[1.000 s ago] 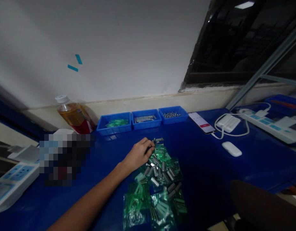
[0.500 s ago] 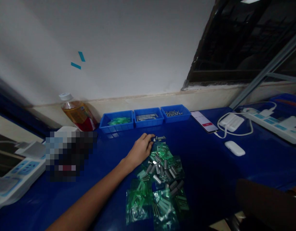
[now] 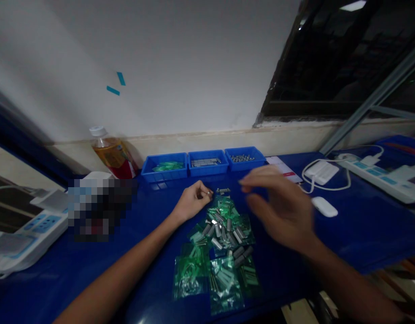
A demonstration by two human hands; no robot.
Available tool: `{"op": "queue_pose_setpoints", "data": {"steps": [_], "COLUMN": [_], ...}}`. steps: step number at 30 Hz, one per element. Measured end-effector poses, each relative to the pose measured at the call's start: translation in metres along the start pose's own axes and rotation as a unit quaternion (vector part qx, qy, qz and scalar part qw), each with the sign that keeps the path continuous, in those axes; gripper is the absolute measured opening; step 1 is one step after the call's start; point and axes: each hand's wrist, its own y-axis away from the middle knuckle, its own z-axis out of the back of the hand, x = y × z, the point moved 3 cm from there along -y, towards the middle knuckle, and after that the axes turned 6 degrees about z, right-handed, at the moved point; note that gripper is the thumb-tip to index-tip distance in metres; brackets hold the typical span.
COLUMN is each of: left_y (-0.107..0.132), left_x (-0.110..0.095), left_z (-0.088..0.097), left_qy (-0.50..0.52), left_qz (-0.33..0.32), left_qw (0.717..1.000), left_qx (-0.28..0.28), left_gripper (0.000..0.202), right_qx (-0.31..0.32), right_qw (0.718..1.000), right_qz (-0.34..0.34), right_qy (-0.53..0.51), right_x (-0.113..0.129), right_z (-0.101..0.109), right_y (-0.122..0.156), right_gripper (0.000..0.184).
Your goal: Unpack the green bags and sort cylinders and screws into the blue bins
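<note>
Blue tabletop: phone partly behind right hand, fingers too blurred to judge; left fingers pressed together.

I count my two hands, three blue trays in a row, one bottle, one phone, two power strips, two tape pieces, and green bags too overlapped to count.
</note>
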Motion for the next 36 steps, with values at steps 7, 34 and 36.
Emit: {"op": "queue_pose_setpoints", "data": {"steps": [7, 34, 36], "left_y": [0.019, 0.081, 0.075], "left_x": [-0.017, -0.02, -0.021], "left_z": [0.002, -0.004, -0.001], "left_qy": [0.148, -0.296, -0.287], "left_qz": [0.063, 0.053, 0.034], "left_qw": [0.981, 0.953, 0.956], "left_qx": [0.109, 0.038, 0.05], "left_gripper": [0.028, 0.026, 0.021], "right_qx": [0.157, 0.003, 0.013], "right_qw": [0.987, 0.987, 0.98], "right_qz": [0.034, -0.148, -0.159], "right_qy": [-0.007, 0.07, 0.118], "right_x": [-0.043, -0.12, -0.136], "right_z": [-0.08, -0.048, -0.045], "right_y": [0.033, 0.04, 0.029], "right_gripper": [0.012, 0.011, 0.013]}}
